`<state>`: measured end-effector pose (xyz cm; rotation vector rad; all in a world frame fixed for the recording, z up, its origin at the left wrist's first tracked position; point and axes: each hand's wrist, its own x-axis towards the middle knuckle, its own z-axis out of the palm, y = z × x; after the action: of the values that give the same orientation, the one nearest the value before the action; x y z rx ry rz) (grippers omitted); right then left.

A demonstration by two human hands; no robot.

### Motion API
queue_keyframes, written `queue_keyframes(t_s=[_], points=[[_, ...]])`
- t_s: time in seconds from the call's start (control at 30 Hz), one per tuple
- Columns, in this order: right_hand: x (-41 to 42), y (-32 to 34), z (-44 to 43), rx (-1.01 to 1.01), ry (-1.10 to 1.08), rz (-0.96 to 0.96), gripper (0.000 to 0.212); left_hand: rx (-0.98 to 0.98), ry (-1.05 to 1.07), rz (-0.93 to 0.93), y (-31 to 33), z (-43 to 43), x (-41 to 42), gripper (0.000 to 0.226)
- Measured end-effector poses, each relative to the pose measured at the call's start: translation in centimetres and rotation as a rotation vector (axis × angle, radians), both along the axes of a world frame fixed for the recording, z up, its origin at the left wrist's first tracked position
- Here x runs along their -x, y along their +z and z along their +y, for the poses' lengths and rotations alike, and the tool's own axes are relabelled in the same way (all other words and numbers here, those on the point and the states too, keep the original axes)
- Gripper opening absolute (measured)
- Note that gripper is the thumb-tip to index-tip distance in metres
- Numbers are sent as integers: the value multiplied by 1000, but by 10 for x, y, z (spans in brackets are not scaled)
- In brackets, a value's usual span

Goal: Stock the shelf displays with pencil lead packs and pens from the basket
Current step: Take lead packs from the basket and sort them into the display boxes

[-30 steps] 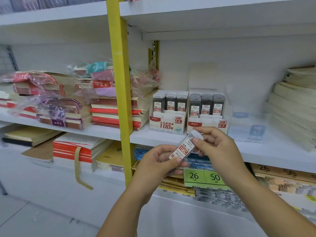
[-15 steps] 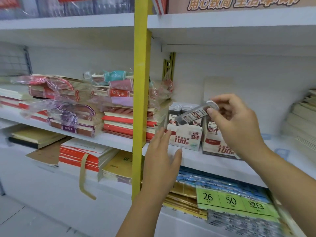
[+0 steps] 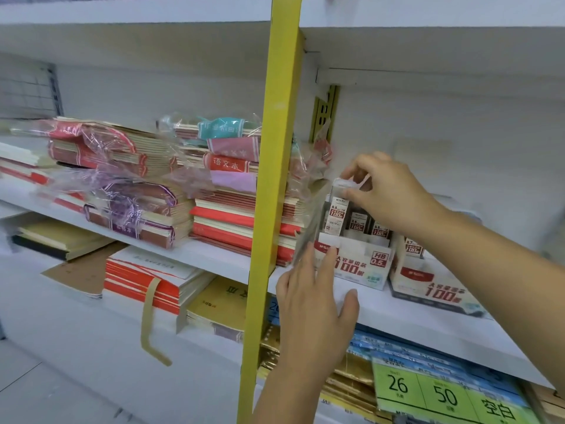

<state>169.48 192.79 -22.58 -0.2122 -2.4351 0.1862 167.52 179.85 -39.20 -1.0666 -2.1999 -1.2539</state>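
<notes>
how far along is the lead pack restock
Done: the 0.5 box holds several lead packs, and the 0.7 box has some. In hand: the right hand pinches one more pack by its cap at the 0.5 box's left end; the left hand is open at the box front. Left: no pens or basket in view, so the rest cannot be judged.

The small clear plastic pencil lead pack (image 3: 337,209) has a glossy case and a paper label; the white printed cardboard display box (image 3: 360,267) looks matt. The yellow painted metal upright (image 3: 275,179) is smooth, the white shelf board (image 3: 214,258) is matt, and crinkled clear plastic film (image 3: 116,148) shines over paper notebook stacks (image 3: 232,215)
</notes>
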Motion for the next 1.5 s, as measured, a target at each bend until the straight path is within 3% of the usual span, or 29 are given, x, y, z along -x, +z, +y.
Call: queue_keyframes(t_s=[0.13, 0.27, 0.4, 0.5, 0.57, 0.67, 0.77, 0.87, 0.97, 1.17, 1.27, 1.33, 1.5], points=[[1, -15, -4, -63, -71, -123, 21, 10, -18, -9, 0, -1, 0, 63], [-28, -28, -20, -73, -26, 19, 35, 15, -71, -52, 2, -8, -4, 62], [-99, -81, -49, 124, 189, 295, 25, -194, -47, -26, -6, -26, -25, 41], [-146, -153, -63, 448, 205, 302, 19, -144, -89, -65, -32, -41, -46, 29], [-168, -212, -59, 655, 64, 146, 28, 89, -202, -188, -67, -54, -60, 30], [-196, -311, -47, 908, -182, -316, 23, 589, -299, -344, -141, -83, -75, 39], [-240, -413, -49, 1000, -361, -535, 22, 812, -272, -547, -225, -108, -93, 47], [-276, -485, -67, 1115, -465, -712, 34, 872, -191, -764, -294, -116, -113, 48], [-286, -516, -68, 1095, -463, -791, 48, 877, -179, -848, -338, -120, -126, 56], [-263, -557, -50, 1016, -455, -963, 85, 1041, -309, -725, -402, -108, -126, 91], [-245, -575, -58, 817, -469, -1112, 96, 1101, -305, -707, -420, -105, -122, 99], [-232, -583, -64, 774, -487, -1101, 100, 1125, -284, -675, -426, -102, -121, 99], [-209, -594, -64, 926, -506, -1085, 104, 1082, -287, -584, -426, -105, -123, 79]])
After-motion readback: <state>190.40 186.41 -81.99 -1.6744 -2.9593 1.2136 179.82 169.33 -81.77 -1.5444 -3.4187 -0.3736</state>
